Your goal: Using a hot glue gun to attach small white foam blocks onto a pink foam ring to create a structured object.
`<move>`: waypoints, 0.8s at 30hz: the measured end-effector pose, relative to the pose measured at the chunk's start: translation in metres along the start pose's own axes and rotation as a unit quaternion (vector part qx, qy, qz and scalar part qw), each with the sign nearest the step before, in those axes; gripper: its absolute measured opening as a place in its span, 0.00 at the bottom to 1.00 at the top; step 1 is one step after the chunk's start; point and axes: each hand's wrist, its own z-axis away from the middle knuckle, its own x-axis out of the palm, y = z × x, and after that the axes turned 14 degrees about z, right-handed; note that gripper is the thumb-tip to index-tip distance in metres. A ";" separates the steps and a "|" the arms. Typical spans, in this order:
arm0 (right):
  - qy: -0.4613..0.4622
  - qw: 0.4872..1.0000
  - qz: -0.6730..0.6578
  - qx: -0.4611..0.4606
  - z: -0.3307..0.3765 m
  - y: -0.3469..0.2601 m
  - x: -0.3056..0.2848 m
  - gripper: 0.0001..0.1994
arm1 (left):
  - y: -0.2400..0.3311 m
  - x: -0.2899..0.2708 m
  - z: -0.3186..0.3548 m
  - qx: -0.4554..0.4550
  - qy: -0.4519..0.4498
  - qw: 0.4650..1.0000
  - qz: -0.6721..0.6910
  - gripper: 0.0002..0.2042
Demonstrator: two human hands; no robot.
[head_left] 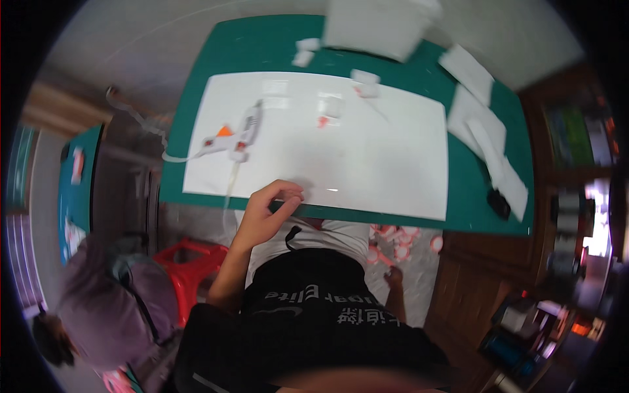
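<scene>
My left hand (270, 208) rests at the front edge of a white board (380, 177) on the green table, fingers loosely curled, thumb apart, nothing visible in them. Low beside my right leg, my right hand (394, 278) reaches down near several pink-and-white round pieces (401, 240) on the floor. It is small and blurred, so its grip is unclear. On the board's left lies a white glue gun (247, 128) with an orange trigger; a pale glue stick (233, 178) juts from it. Farther back are a small white block (333, 107), a pink bit (322, 122) and another white piece (365, 77).
A white box (380, 29) stands at the green table's (262, 39) far edge. White sheets (468, 72) and a black-ended object (498, 204) lie at the right. The glue gun's cord (147, 124) trails left. A red stool (187, 262) and a person in purple (114, 308) are left.
</scene>
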 end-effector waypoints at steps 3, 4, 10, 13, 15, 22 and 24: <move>-0.029 0.987 -0.095 -0.130 0.000 -0.021 0.010 0.28 | 0.010 -0.028 0.007 0.019 0.000 1.000 -0.008 0.08; -0.077 0.979 -0.134 -0.133 -0.006 -0.029 0.004 0.27 | 0.014 -0.038 0.011 0.037 0.047 0.998 -0.010 0.08; -0.286 0.901 -0.326 0.035 -0.072 -0.046 -0.097 0.20 | 0.028 -0.125 0.054 0.150 0.189 0.963 0.116 0.07; -0.269 0.856 -0.427 0.113 -0.108 -0.059 -0.160 0.17 | 0.026 -0.184 0.083 0.175 0.273 0.934 0.151 0.07; -0.219 0.849 -0.448 0.173 -0.130 -0.072 -0.200 0.15 | 0.026 -0.232 0.095 0.188 0.325 0.919 0.117 0.07; -0.192 0.880 -0.413 0.137 -0.138 -0.125 -0.259 0.21 | 0.052 -0.433 0.091 0.186 0.479 0.795 -0.322 0.11; -0.214 0.907 -0.334 0.145 -0.136 -0.127 -0.254 0.20 | 0.060 -0.495 0.079 0.200 0.489 0.733 -0.428 0.12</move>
